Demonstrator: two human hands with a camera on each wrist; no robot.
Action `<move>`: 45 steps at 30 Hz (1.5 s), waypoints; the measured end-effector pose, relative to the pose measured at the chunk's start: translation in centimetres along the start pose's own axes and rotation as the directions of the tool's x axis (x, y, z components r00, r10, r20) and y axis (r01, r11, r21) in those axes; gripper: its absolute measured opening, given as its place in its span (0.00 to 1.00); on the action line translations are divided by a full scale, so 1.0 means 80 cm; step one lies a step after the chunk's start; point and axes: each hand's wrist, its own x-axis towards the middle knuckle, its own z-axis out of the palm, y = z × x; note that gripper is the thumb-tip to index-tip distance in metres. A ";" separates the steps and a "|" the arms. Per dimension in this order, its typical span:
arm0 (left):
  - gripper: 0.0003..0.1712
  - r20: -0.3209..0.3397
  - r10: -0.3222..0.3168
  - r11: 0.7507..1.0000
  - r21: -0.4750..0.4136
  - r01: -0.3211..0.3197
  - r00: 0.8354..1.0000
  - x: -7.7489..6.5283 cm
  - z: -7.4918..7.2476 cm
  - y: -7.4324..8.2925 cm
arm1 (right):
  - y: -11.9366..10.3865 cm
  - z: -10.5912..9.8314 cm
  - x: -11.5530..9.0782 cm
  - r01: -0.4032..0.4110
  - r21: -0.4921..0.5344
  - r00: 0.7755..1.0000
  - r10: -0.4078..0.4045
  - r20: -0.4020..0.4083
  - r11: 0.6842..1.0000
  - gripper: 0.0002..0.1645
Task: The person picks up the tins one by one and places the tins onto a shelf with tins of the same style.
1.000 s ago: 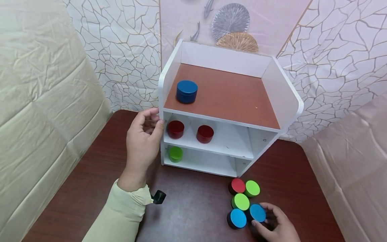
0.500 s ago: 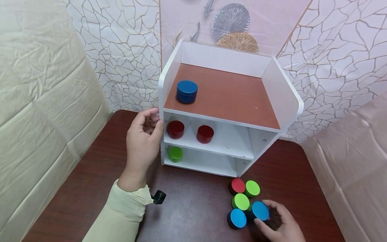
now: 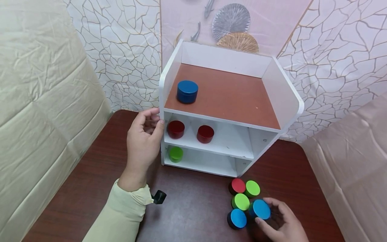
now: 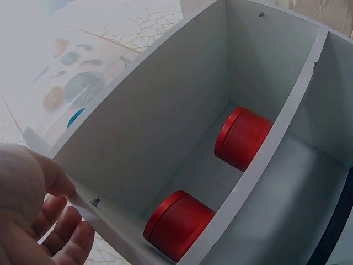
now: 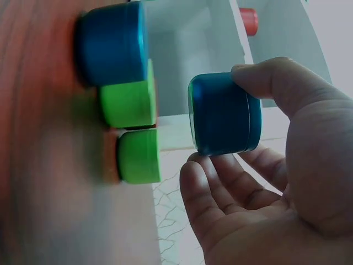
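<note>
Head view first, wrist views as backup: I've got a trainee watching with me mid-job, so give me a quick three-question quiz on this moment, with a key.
1. Count: how many red containers stand on the middle shelf?
2. True or false: the left hand is holding a red container.
3. Fill in the colour: the right hand is holding a ____ container.

Key
1. Two.
2. False; the left hand is at the left side panel.
3. Blue; the blue container is between its thumb and fingers.
</note>
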 end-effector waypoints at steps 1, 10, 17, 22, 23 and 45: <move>0.18 0.000 -0.001 1.000 0.001 0.001 1.000 0.000 0.000 0.000 | -0.002 -0.001 0.000 0.006 0.005 1.000 -0.006 0.000 1.000 0.46; 0.18 -0.003 -0.005 1.000 0.005 0.005 1.000 0.000 0.000 0.001 | -0.025 -0.010 -0.001 0.052 0.058 0.998 -0.053 0.015 0.997 0.44; 0.18 -0.003 -0.009 1.000 0.012 0.009 1.000 0.000 0.001 0.002 | -0.045 -0.015 0.002 0.081 0.066 0.996 -0.083 0.039 0.995 0.42; 0.18 -0.005 -0.007 1.000 0.013 0.007 1.000 0.000 0.001 0.002 | -0.062 -0.019 0.004 0.129 0.041 0.991 -0.131 0.034 0.991 0.41; 0.18 -0.006 -0.007 1.000 0.013 0.007 1.000 0.000 0.001 0.002 | -0.066 -0.020 0.005 0.151 0.037 0.988 -0.152 0.026 0.988 0.41; 0.18 -0.004 0.001 1.000 0.024 -0.001 1.000 0.001 0.000 0.002 | -0.138 -0.043 0.013 0.439 0.012 0.897 -0.438 -0.054 0.898 0.40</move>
